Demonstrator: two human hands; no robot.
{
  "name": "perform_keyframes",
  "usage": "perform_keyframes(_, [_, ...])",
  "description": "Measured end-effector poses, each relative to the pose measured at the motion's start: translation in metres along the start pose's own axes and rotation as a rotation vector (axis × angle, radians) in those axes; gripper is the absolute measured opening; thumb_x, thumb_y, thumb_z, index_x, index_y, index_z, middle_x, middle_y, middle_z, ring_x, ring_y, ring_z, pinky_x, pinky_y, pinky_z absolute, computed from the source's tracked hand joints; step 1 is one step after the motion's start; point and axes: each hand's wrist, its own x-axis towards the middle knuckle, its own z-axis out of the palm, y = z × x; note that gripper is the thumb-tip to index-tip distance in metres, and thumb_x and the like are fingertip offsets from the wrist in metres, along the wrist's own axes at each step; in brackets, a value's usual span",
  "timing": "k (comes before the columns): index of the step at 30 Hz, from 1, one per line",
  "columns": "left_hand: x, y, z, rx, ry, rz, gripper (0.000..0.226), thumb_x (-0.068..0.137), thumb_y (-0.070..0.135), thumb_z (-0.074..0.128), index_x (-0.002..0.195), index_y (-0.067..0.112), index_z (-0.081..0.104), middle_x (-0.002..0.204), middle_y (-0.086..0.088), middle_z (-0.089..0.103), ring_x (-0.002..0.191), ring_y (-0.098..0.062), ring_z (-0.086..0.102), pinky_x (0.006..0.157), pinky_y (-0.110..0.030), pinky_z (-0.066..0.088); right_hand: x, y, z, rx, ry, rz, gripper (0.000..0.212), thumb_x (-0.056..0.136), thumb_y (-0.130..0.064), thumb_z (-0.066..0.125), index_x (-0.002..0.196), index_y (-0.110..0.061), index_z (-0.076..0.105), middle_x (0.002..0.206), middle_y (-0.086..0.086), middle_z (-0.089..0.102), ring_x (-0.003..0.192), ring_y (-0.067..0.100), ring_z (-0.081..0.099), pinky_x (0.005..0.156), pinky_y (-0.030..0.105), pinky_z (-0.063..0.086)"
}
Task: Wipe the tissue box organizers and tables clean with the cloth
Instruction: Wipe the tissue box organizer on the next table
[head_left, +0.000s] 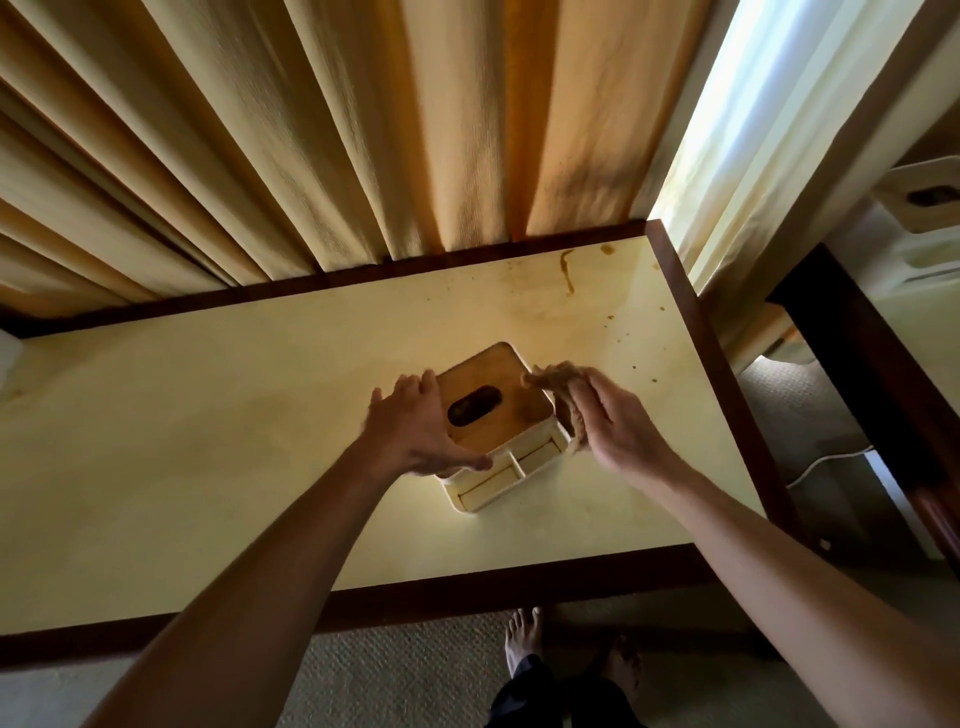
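Observation:
A white tissue box organizer (511, 480) with a wooden lid (506, 387) and an oval slot stands on the pale table (208, 447). Its front holds small open compartments. My left hand (415, 431) holds the organizer's left side, fingers on the lid's edge and thumb at the front rim. My right hand (618, 421) grips a bunched tan cloth (563, 397) against the organizer's right side, near the lid's far right corner. Brown stains and drips (567, 270) mark the table's far right part.
Heavy cream curtains (311, 156) hang right behind the table. A second table (924, 332) with another organizer (924, 197) stands at the right across a narrow gap. A bright window (753, 130) is at the far right. Carpet and my bare feet (524, 639) lie below the near edge.

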Motion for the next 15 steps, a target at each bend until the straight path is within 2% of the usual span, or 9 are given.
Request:
perform_keyframes(2, [-0.008,0.008,0.005,-0.048,0.014,-0.121,0.136,0.051,0.093,0.064,0.148,0.006,0.024,0.141,-0.012,0.046,0.125,-0.03,0.049,0.104,-0.046,0.043,0.004,-0.005,-0.003,0.028,0.067,0.033,0.025,0.107,-0.027,0.032,0.098,-0.037,0.053,0.067,-0.004,0.055,0.05,0.003,0.049,0.049,0.025,0.044])
perform_keyframes(4, [-0.014,0.018,0.011,-0.101,0.006,-0.227,0.144,0.052,0.096,0.059,0.153,0.001,0.017,0.139,-0.013,0.051,0.123,-0.031,0.053,0.099,-0.043,0.045,0.008,-0.007,-0.006,0.023,0.108,0.076,0.027,0.107,-0.03,0.032,0.095,-0.04,0.054,0.071,-0.01,0.058,0.055,0.002,0.053,0.054,0.025,0.045])
perform_keyframes(7, [-0.022,0.04,0.019,-0.136,0.026,-0.358,0.147,0.059,0.097,0.049,0.155,-0.001,-0.003,0.138,-0.014,0.055,0.121,-0.034,0.056,0.098,-0.045,0.047,0.012,-0.011,-0.007,0.008,0.143,0.16,0.026,0.106,-0.032,0.031,0.097,-0.025,0.054,0.076,-0.003,0.06,0.065,0.011,0.059,0.06,0.034,0.051])
perform_keyframes(9, [-0.027,0.057,0.021,-0.141,0.052,-0.418,0.144,0.064,0.097,0.043,0.154,0.0,-0.011,0.13,-0.015,0.06,0.114,-0.036,0.061,0.096,-0.048,0.05,0.014,-0.011,-0.007,-0.055,0.183,0.161,0.027,0.107,-0.031,0.03,0.097,-0.018,0.052,0.075,-0.001,0.058,0.068,0.016,0.057,0.06,0.034,0.05])
perform_keyframes(11, [-0.03,0.07,0.02,-0.164,0.056,-0.47,0.141,0.067,0.096,0.042,0.153,0.0,-0.015,0.125,-0.016,0.064,0.111,-0.039,0.063,0.097,-0.052,0.05,0.014,-0.009,-0.007,-0.074,0.21,0.141,0.026,0.107,-0.029,0.031,0.096,-0.016,0.051,0.074,0.0,0.055,0.069,0.018,0.056,0.061,0.04,0.051])
perform_keyframes(15, [-0.032,0.089,0.01,-0.235,-0.003,-0.566,0.139,0.069,0.093,0.045,0.152,-0.002,-0.015,0.133,-0.03,0.055,0.12,-0.05,0.055,0.104,-0.06,0.042,0.014,-0.007,-0.01,-0.077,0.199,0.141,0.024,0.107,-0.029,0.031,0.101,-0.016,0.05,0.079,0.003,0.057,0.078,0.028,0.061,0.068,0.05,0.056])
